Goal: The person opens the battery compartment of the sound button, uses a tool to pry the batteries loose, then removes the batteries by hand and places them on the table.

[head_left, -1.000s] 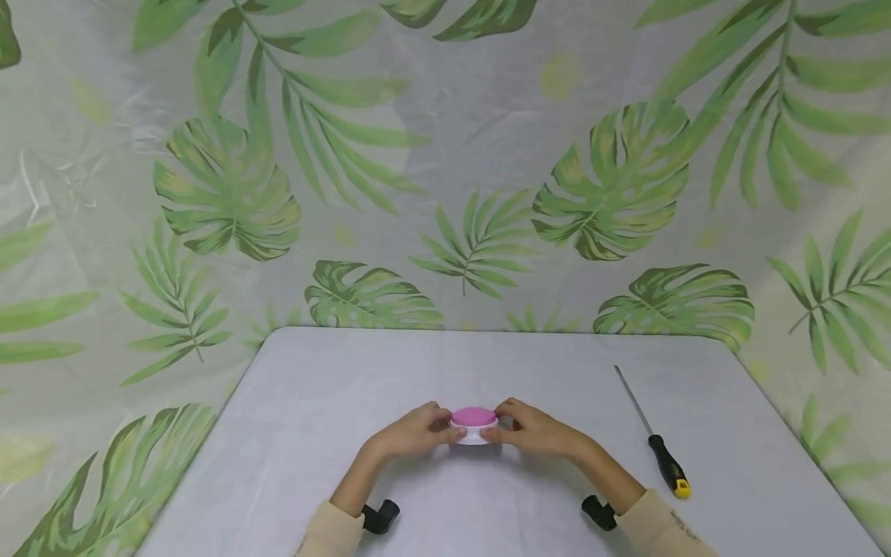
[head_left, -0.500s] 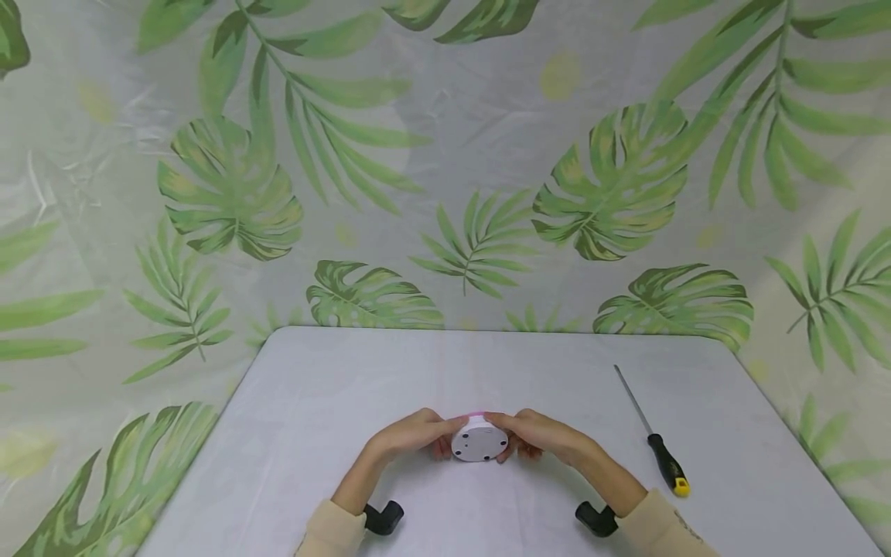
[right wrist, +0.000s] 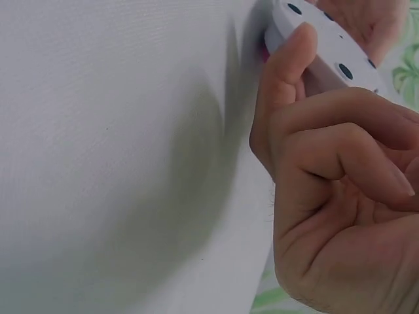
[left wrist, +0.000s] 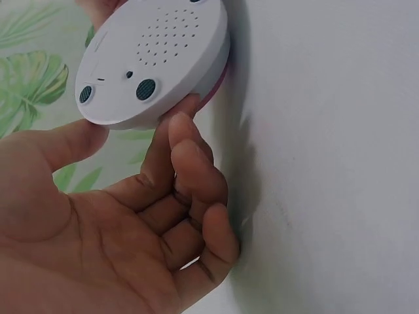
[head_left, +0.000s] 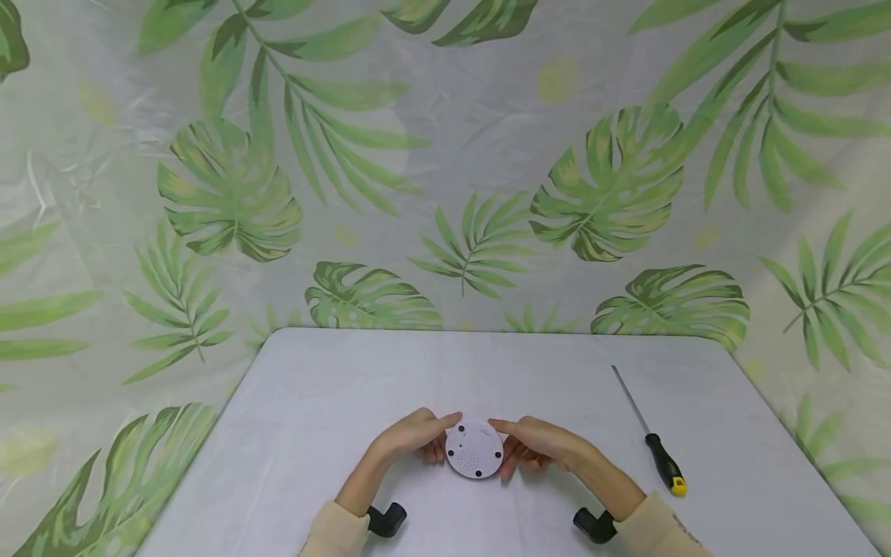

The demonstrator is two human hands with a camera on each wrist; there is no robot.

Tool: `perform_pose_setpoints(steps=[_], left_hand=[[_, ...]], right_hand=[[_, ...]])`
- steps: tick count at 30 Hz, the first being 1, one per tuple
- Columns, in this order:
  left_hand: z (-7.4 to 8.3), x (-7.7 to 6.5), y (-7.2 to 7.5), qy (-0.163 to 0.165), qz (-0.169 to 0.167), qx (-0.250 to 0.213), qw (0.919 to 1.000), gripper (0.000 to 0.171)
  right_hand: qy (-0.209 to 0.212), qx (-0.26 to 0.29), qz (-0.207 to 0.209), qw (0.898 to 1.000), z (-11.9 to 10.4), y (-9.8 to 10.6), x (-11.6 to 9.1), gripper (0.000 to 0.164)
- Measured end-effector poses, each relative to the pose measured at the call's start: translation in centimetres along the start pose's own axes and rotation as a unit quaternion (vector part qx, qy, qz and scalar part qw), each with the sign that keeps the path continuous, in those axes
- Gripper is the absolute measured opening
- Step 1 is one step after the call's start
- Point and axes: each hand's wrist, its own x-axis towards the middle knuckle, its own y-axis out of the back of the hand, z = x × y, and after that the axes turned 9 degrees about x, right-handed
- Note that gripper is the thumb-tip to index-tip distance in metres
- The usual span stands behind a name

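At the lower middle, the left hand is pinching the round white thing. It has just flipped over, so its bottom is now facing the person, while its pink side is pointing toward the surface. Being round, it isn't showing any long way. The right hand is pinching its right edge.

A green leaf-print sheet (glossy, lightly creased) backs the white table.

The left sleeve and right sleeve are beige, the right one bearing a dark marking. The left wrist camera and right wrist camera are black, stubby and angled.
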Motion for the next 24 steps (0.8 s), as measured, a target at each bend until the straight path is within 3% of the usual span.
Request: perform_pose_setpoints(steps=[5,10,12,19,24], left_hand=[[0.1,0.1,-0.2,-0.019,0.027,0.013,0.9994,0.052],[0.2,0.1,-0.2,-0.064,0.058,0.022,0.9960,0.029],[0.2,0.0,-0.1,-0.079,0.066,0.037,0.9940,0.027],[-0.4,-0.3,0.1,-0.136,0.050,0.079,0.9863,0.049],[-0.9,-0.3,0.2,-0.174,0.026,0.068,0.9821,0.076]], right_hand=[[0.017,0.005,0.009,1.000,0.3,0.2,0.0,0.060],[0.087,0.004,0.029,0.996,0.7,0.7,0.0,0.038],[0.118,-0.003,0.034,0.992,0.9,0.8,0.1,0.031],[0.211,-0.071,0.007,0.975,1.3,1.2,0.3,0.056],[0.229,-0.069,-0.039,0.970,2.0,1.4,0.5,0.072]])
